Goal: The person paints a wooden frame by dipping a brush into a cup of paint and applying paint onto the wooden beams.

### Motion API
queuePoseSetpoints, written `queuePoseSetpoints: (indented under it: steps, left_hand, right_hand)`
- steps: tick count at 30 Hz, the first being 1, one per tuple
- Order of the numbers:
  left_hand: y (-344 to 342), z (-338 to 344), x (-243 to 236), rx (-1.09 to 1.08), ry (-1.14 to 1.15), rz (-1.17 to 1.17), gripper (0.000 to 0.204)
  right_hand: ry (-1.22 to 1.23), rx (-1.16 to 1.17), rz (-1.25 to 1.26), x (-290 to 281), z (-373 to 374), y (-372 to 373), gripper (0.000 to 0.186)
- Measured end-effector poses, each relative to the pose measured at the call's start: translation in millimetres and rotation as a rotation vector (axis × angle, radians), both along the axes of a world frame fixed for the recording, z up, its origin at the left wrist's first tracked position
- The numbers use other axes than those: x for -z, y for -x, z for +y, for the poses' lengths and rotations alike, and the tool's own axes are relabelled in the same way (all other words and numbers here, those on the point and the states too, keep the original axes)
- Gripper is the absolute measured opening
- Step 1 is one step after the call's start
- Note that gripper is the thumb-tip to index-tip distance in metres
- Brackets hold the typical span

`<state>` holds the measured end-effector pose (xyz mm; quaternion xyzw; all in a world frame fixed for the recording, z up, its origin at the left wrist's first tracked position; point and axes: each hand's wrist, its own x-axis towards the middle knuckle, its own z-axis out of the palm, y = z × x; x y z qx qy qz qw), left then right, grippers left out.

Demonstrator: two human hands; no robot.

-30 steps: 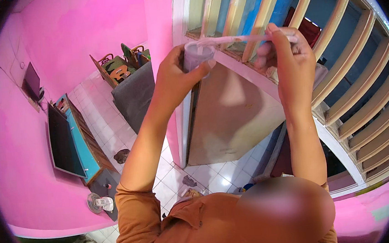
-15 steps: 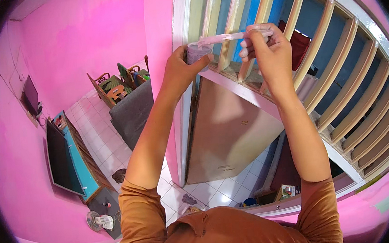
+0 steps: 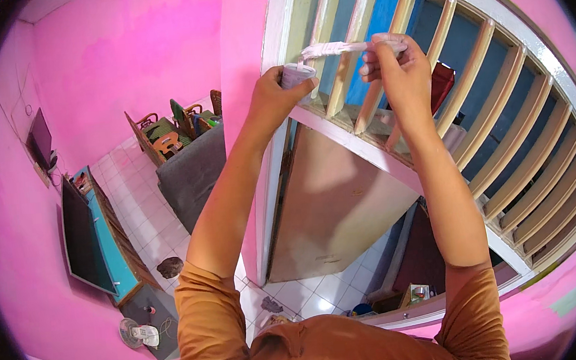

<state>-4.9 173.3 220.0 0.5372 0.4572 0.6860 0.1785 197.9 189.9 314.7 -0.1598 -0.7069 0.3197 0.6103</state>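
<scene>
My left hand [image 3: 271,99] is wrapped round a small paint-smeared cup [image 3: 296,76], held up beside the white frame post. In my right hand [image 3: 400,69] is a pale paintbrush [image 3: 329,49], gripped near the end of its handle. It lies nearly level, and its far end bends down into the mouth of the cup. White paint coats much of the brush. Behind both hands stand the slanted cream slats [image 3: 364,11] of a vent above the doorway; some slats on the left look whiter.
Below the vent is a brown door [image 3: 331,207]. To the left are a grey sofa back [image 3: 197,180], wooden chairs [image 3: 152,133], a television [image 3: 84,236] on a turquoise cabinet, and a fan [image 3: 132,333]. Pink walls [image 3: 129,57] surround the tiled floor.
The brush's tip has gone from lying across the cup's rim to pointing down into its mouth. The cup tilts more toward me, and the view has shifted slightly.
</scene>
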Motion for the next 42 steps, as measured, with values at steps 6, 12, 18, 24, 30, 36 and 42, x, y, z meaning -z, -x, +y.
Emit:
queuePoseSetpoints:
  steps: [6,12,18,24,30,36,42]
  left_hand:
    - [6.9,-3.3,6.6,-0.054,0.048,0.046,0.058]
    - [12.3,-18.5,23.1,-0.052,0.044,-0.035,0.062]
    - [9.1,-49.4,34.3,-0.071,0.086,-0.076,0.059]
    - [8.3,-68.8,59.4,-0.049,0.047,-0.118,0.057]
    - [4.8,-93.5,82.7,-0.014,0.0,-0.159,0.058]
    - [-2.8,-114.7,100.1,-0.034,0.061,-0.181,0.063]
    - [-14.1,-125.8,112.8,-0.002,0.016,-0.249,0.058]
  right_hand:
    - [-0.175,0.057,-0.049,-4.0,16.1,2.2,0.019]
    - [-0.406,0.226,-0.203,1.3,17.8,9.0,0.019]
    - [-0.68,0.364,-0.27,-23.4,20.2,13.1,0.019]
    - [-0.861,0.449,-0.274,-18.4,16.9,14.8,0.018]
    - [-0.854,0.406,-0.484,33.9,1.5,11.9,0.016]
    - [-0.863,0.395,-0.509,21.3,8.6,12.7,0.018]
    - [-0.965,0.526,-0.329,-56.7,25.4,12.4,0.019]
